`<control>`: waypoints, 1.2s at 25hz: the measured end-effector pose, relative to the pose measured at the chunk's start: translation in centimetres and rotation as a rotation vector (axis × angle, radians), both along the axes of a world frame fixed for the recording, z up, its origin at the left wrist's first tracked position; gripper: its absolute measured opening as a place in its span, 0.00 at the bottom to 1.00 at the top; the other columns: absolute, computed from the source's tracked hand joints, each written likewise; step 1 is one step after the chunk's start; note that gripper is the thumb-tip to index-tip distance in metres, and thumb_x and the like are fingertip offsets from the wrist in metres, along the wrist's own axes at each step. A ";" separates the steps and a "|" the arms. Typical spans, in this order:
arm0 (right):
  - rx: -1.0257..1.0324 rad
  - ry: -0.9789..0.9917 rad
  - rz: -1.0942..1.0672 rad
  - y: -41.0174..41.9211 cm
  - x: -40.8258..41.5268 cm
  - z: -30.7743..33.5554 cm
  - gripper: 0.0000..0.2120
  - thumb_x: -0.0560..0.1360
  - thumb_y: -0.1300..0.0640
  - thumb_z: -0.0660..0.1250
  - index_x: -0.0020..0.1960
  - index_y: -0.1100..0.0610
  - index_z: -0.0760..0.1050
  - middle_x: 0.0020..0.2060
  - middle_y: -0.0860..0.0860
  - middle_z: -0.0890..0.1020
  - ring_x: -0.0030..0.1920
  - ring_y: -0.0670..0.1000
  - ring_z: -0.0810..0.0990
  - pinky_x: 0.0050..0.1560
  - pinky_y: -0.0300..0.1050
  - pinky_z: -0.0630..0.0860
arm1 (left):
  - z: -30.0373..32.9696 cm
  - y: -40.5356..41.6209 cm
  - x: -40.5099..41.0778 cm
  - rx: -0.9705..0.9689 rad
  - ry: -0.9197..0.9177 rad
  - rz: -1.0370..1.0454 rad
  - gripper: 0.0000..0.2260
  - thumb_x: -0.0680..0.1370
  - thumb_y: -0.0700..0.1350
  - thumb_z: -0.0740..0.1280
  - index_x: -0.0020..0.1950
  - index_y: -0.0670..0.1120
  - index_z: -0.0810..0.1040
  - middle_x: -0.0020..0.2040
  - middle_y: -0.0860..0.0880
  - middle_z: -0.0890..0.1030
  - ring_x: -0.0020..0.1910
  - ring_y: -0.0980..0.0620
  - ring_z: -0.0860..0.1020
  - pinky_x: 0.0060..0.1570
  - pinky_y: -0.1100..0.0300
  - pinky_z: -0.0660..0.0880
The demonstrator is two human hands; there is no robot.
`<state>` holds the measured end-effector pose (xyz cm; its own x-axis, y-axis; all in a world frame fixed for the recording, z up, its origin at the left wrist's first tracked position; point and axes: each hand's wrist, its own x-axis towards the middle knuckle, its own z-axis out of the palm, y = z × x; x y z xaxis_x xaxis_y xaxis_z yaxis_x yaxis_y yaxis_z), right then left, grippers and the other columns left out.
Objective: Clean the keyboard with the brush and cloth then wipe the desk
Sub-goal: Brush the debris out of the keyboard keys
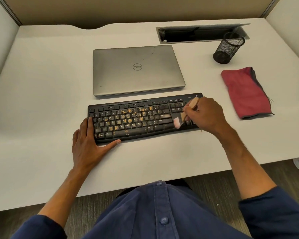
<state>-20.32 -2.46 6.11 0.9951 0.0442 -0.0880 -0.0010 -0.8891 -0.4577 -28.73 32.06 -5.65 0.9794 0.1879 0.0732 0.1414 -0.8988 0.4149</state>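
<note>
A black keyboard (138,118) lies on the white desk (41,83), with orange-brown crumbs scattered over its middle keys. My right hand (207,114) grips a small wooden-handled brush (185,112); its pale bristles touch the keys near the keyboard's right end. My left hand (88,144) rests flat at the keyboard's left end, fingers along the side edge and thumb along the front edge. A folded red cloth (245,92) lies on the desk to the right of the keyboard, apart from both hands.
A shut grey laptop (136,69) sits just behind the keyboard. A black mesh pen cup (228,48) stands at the back right, next to an open cable tray (202,34) set in the desk. Partition walls enclose the desk on three sides.
</note>
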 end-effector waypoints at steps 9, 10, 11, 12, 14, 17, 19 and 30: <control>0.087 0.003 -0.004 -0.7 -0.2 -0.6 0.09 0.78 0.51 0.65 0.45 0.50 0.83 0.33 0.47 0.85 0.37 0.48 0.82 0.45 0.49 0.80 | 0.0 0.0 0.1 0.000 0.000 -0.011 0.55 0.64 0.79 0.61 0.80 0.45 0.56 0.77 0.44 0.62 0.71 0.41 0.67 0.71 0.44 0.64; 0.054 0.004 -0.045 -1.4 0.0 -0.5 0.09 0.78 0.51 0.64 0.44 0.50 0.83 0.33 0.47 0.85 0.38 0.49 0.83 0.46 0.51 0.79 | 0.0 0.0 0.0 0.000 -0.004 -0.009 0.55 0.64 0.79 0.61 0.80 0.45 0.56 0.77 0.44 0.63 0.71 0.41 0.67 0.71 0.44 0.64; 0.041 0.001 -0.069 -2.0 0.2 -0.3 0.10 0.77 0.51 0.64 0.44 0.51 0.83 0.33 0.48 0.85 0.39 0.50 0.83 0.47 0.52 0.79 | 0.0 -0.1 0.0 0.000 -0.010 -0.009 0.55 0.64 0.79 0.61 0.80 0.45 0.56 0.77 0.44 0.63 0.71 0.41 0.67 0.71 0.44 0.64; 0.035 -0.016 -0.072 -2.1 0.2 -0.3 0.10 0.77 0.51 0.64 0.45 0.51 0.83 0.33 0.49 0.85 0.40 0.52 0.83 0.47 0.52 0.79 | 0.1 -0.2 0.0 0.000 -0.014 -0.010 0.55 0.64 0.79 0.61 0.79 0.45 0.56 0.77 0.44 0.63 0.71 0.41 0.67 0.71 0.44 0.64; 0.084 -0.055 -0.032 -1.5 0.1 -0.2 0.10 0.78 0.52 0.64 0.45 0.52 0.84 0.34 0.49 0.85 0.39 0.51 0.83 0.45 0.49 0.79 | 0.3 -0.3 0.0 0.001 -0.014 -0.007 0.55 0.64 0.79 0.61 0.79 0.44 0.57 0.77 0.44 0.64 0.71 0.41 0.67 0.71 0.45 0.64; 0.166 -0.024 0.070 -0.3 -0.3 -0.5 0.09 0.79 0.52 0.65 0.46 0.50 0.83 0.33 0.47 0.85 0.38 0.49 0.83 0.43 0.47 0.79 | 0.5 -0.4 0.0 0.005 -0.006 0.004 0.55 0.63 0.80 0.60 0.79 0.44 0.57 0.77 0.44 0.64 0.71 0.41 0.67 0.71 0.45 0.64; 0.032 -0.029 0.050 -1.2 0.1 -0.7 0.11 0.78 0.51 0.63 0.45 0.51 0.83 0.35 0.49 0.85 0.40 0.52 0.82 0.44 0.48 0.78 | 0.5 -0.5 0.1 0.003 0.004 0.006 0.56 0.63 0.80 0.60 0.79 0.44 0.57 0.77 0.44 0.64 0.71 0.41 0.67 0.71 0.44 0.64; -0.144 -0.008 0.172 -1.0 0.3 0.0 0.17 0.80 0.49 0.60 0.40 0.55 0.83 0.32 0.52 0.82 0.36 0.54 0.80 0.40 0.46 0.74 | 0.5 -0.9 0.2 0.011 0.023 0.044 0.57 0.61 0.81 0.60 0.80 0.46 0.56 0.77 0.46 0.64 0.71 0.40 0.67 0.71 0.43 0.65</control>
<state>-20.06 -3.46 6.09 0.9747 0.2011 -0.0980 0.1596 -0.9319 -0.3257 -28.53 31.13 -5.14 0.9718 0.2299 0.0528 0.1902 -0.8962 0.4008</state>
